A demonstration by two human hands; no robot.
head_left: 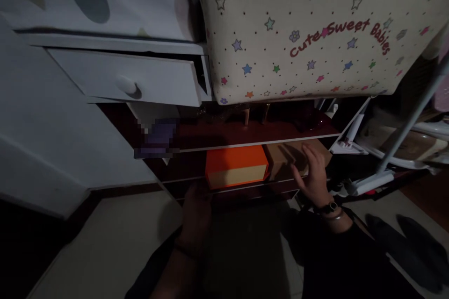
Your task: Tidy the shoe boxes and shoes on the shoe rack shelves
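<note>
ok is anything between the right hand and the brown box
Nothing visible is. The right hand is directly before the brown box; whether they touch is unclear. The orange box sits beside the brown one, not in between.

A bright orange rectangular box with a tan front panel (236,170) sits on a dark red shelf (185,166). Just to the right of the orange box is a plain brown cardboard box (280,156), with the right hand (312,175) spread in front of it, wearing a black-strapped wristwatch (328,208). Below the orange box's left corner is the shadowed left hand (197,208), its grip unclear. Above the orange box hangs star-printed cream fabric (259,42); above and left is a white drawer with a round knob (157,74).
</note>
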